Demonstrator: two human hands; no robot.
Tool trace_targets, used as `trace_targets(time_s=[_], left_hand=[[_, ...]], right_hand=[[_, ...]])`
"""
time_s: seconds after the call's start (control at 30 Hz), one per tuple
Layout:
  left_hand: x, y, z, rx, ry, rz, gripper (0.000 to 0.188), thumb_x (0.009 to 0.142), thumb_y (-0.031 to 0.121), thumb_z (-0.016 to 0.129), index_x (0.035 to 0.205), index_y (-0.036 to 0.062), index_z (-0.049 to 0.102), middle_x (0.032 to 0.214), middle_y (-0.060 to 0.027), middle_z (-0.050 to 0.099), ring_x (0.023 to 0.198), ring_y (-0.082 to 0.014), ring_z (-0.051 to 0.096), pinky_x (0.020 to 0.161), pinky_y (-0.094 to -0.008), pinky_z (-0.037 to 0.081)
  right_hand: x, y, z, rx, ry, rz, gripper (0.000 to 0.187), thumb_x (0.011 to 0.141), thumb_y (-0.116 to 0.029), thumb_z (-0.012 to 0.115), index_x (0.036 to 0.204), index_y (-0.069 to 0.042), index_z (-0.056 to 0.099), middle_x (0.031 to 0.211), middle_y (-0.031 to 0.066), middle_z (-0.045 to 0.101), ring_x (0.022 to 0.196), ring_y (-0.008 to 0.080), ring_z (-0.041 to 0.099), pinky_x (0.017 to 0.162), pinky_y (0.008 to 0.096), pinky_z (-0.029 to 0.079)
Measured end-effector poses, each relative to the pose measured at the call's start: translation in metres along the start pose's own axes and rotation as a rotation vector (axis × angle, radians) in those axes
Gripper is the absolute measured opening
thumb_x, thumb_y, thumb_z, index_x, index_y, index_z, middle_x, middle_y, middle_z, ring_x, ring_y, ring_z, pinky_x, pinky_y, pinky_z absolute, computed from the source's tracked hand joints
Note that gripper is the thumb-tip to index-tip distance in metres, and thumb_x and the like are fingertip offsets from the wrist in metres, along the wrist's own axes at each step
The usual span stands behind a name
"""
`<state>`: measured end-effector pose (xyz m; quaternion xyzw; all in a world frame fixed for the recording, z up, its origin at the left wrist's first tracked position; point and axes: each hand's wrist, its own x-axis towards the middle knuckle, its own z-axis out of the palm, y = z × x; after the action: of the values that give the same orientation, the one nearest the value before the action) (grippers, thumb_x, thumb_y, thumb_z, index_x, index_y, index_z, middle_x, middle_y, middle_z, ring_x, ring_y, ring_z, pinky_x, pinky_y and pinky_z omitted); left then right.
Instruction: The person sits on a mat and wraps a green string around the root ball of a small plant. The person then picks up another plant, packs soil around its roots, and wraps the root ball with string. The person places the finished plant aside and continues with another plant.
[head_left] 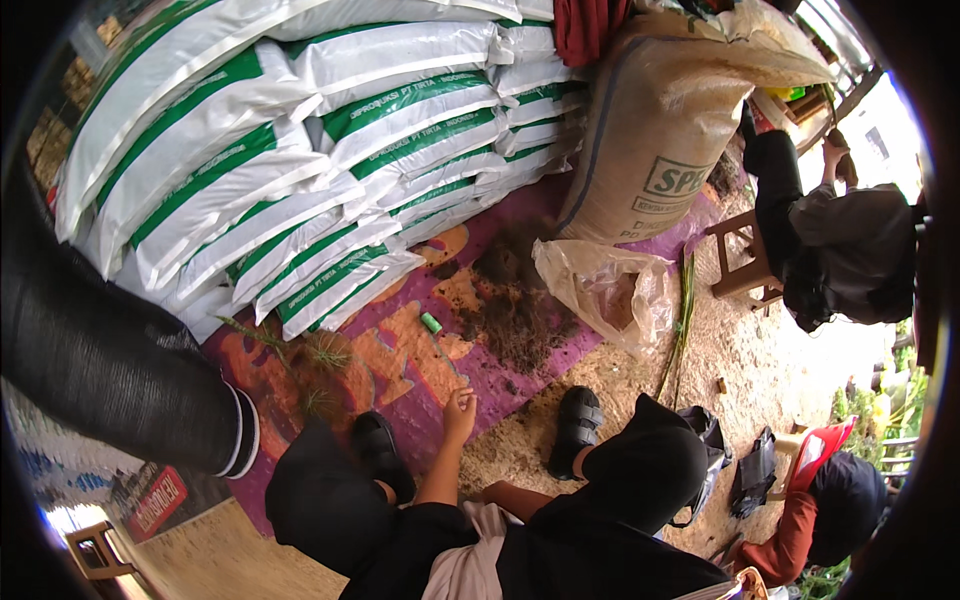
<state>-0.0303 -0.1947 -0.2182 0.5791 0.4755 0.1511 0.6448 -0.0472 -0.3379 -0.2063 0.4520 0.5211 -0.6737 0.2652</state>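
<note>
From the head view, I see the left hand (pixel 460 410) over the mat (pixel 500 393), its fingers (pixel 463 397) loosely curled; whether they pinch anything I can't tell. The right hand (pixel 496 490) is low by the lap, half hidden, its grip unreadable from here. Just beyond the left fingers and slightly left lies a green roll (pixel 430 322); ahead and to their right spreads dark soil (pixel 515 335). Grass sprigs (pixel 325 350) lie off to their left, a clear bag (pixel 600 285) farther right, and stacked sacks (pixel 400 120) well beyond.
</note>
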Motion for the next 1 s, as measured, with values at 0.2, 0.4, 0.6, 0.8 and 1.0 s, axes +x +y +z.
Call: trace_targets(time_s=[0.2,0.4,0.6,0.8,1.0], left_hand=[[0.006,0.029,-0.008,0.137,-0.117,-0.033,0.029,0.085,0.022,0.053,0.104,0.0011,0.054,0.095,-0.0105,0.060,0.089,-0.0223,0.058,0.076,-0.0324,0.047],[0.010,0.053,0.002,0.169,-0.076,0.111,0.028,0.082,0.019,0.054,0.103,0.0000,0.054,0.091,-0.0115,0.060,0.083,-0.0229,0.060,0.073,-0.0317,0.047],[-0.012,0.062,0.012,0.340,-0.201,0.279,0.025,0.080,0.018,0.055,0.097,0.0008,0.054,0.084,-0.0117,0.061,0.074,-0.0238,0.061,0.067,-0.0319,0.048],[-0.033,0.070,0.026,0.393,-0.209,0.407,0.023,0.079,0.017,0.055,0.096,0.0019,0.054,0.084,-0.0102,0.061,0.069,-0.0224,0.060,0.065,-0.0315,0.048],[-0.042,0.073,0.028,0.010,-0.161,0.359,0.022,0.083,0.014,0.054,0.101,0.0007,0.053,0.089,-0.0085,0.060,0.074,-0.0167,0.060,0.066,-0.0289,0.048]], right_hand=[[-0.004,0.003,-0.017,0.018,0.043,0.024,0.048,0.066,-0.035,0.066,0.107,-0.013,0.059,0.109,0.0092,0.057,0.100,0.0295,0.054,0.080,0.0475,0.044],[0.000,0.009,-0.029,0.001,0.134,0.081,0.047,0.066,-0.035,0.066,0.107,-0.012,0.059,0.109,0.0091,0.058,0.099,0.0290,0.055,0.079,0.0472,0.044],[-0.021,0.015,-0.051,-0.063,0.258,0.200,0.047,0.066,-0.034,0.066,0.107,-0.012,0.059,0.108,0.0090,0.058,0.099,0.0286,0.055,0.079,0.0470,0.044],[-0.061,0.035,-0.057,-0.097,0.438,0.328,0.047,0.066,-0.034,0.066,0.107,-0.011,0.058,0.107,0.0089,0.058,0.098,0.0281,0.056,0.078,0.0467,0.044],[-0.108,0.058,-0.060,0.065,0.579,0.242,0.052,0.069,-0.036,0.066,0.115,-0.013,0.055,0.118,0.0086,0.053,0.105,0.0265,0.053,0.083,0.0446,0.044]])
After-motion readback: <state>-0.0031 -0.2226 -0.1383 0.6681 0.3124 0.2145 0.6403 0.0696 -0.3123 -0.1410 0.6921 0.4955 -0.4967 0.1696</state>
